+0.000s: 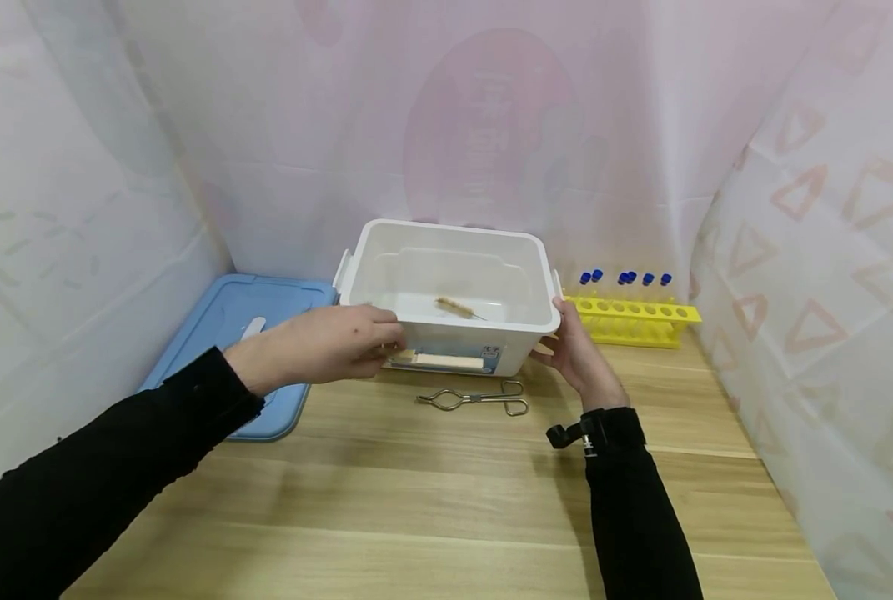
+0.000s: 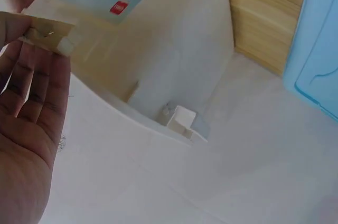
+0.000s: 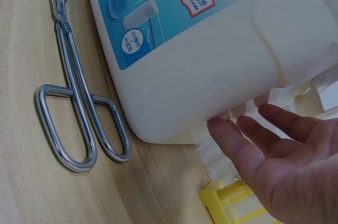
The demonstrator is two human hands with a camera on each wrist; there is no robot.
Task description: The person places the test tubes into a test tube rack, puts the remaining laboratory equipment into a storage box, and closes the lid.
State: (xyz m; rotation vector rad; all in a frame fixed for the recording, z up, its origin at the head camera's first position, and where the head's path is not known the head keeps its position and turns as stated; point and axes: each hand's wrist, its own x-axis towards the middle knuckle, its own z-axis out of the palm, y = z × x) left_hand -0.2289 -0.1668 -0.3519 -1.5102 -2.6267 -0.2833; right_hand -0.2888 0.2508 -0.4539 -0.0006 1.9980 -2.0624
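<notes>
Resting relaxed against the white bin (image 1: pixel 446 267) with its blue Chinese-printed label (image 3: pixel 153 18), both hands.

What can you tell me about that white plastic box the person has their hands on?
The white box is an open, lidless, rectangular plastic tub with rounded corners, latch tabs at both ends and a blue printed label on its front. It stands upright on the wooden table. A small brownish brush-like item lies inside. The left hand and right hand touch its two ends.
</notes>
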